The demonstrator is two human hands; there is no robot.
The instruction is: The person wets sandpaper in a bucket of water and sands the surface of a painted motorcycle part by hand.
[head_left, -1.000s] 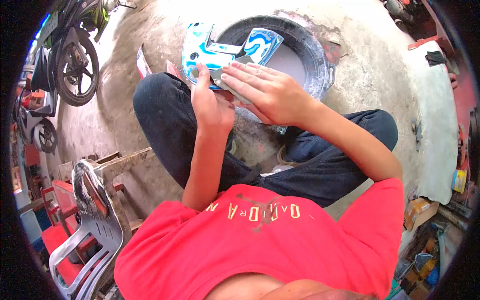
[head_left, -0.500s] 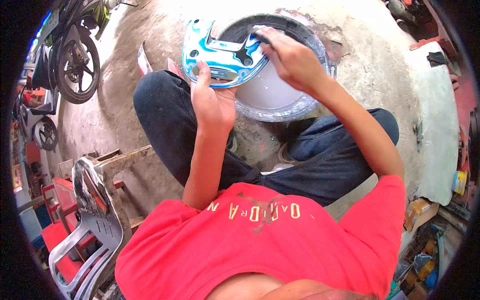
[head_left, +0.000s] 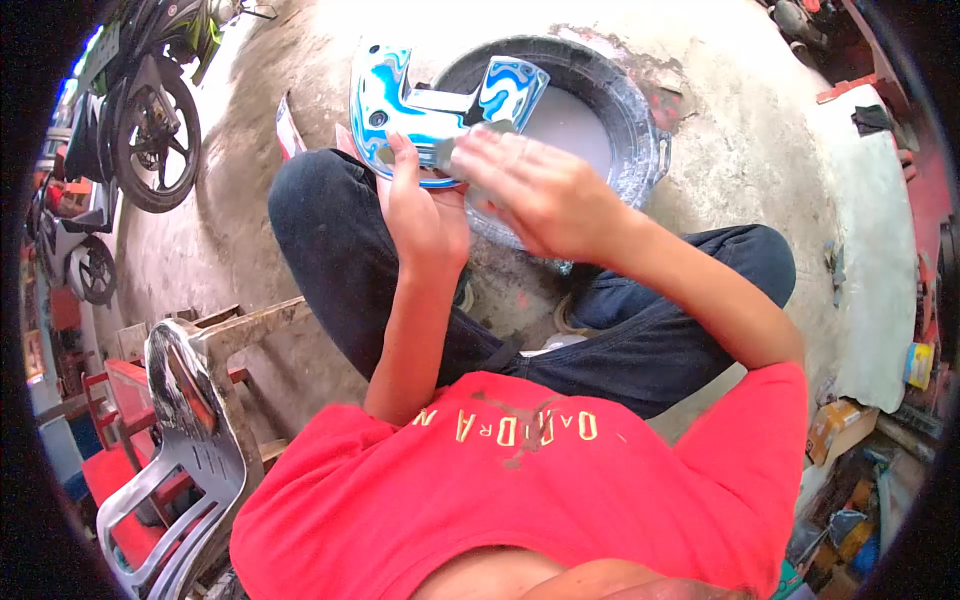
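Observation:
My left hand grips the lower edge of a glossy panel with blue, white and silvery swirls, thumb on the face. The panel has upright arms on both sides and a round hole at the left. My right hand, slightly blurred, presses a small dark grey piece that looks like sandpaper against the panel's lower right part. Its fingers cover that area. Behind and below the panel stands a black round basin holding milky water.
Crossed legs in dark trousers frame the basin on the concrete floor. Motorcycles stand at upper left. A grey plastic chair is at lower left, and a pale sheet and cardboard box lie at right.
My right hand has moved down and left, from the panel's right arm to its lower right part. The panel has shifted slightly left, and its right arm is now uncovered.

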